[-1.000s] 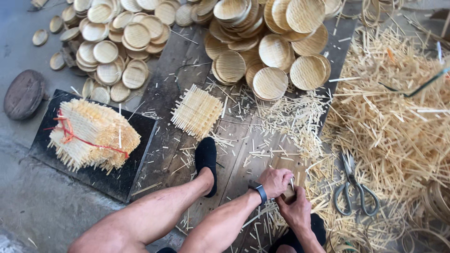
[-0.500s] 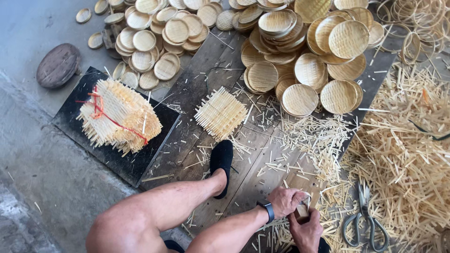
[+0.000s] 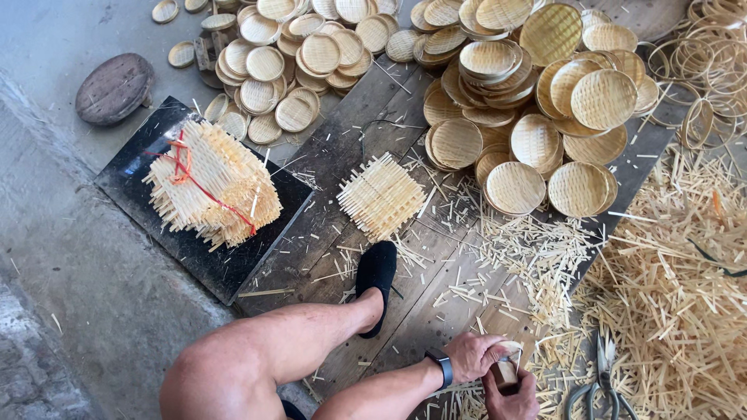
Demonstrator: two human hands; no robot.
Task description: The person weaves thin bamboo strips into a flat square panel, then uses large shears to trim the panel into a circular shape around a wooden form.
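Between hands (image 3: 498,373), pale woven disc (image 3: 510,359)

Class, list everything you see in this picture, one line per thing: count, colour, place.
Round woven trays: many, tan, stacked at top.
Thin hoops: several, tan, top right.
Tied bundle of woven mats: one, tan with red string, on black board.
Loose woven mat: one, tan, centre planks.
Round block: one, dark brown, upper left.
Strip offcuts: heap, straw-coloured, right.
Scissors: one, grey, bottom right.
Black shoe: one, centre.
Left hand, right hand: together on a small pale piece, bottom.
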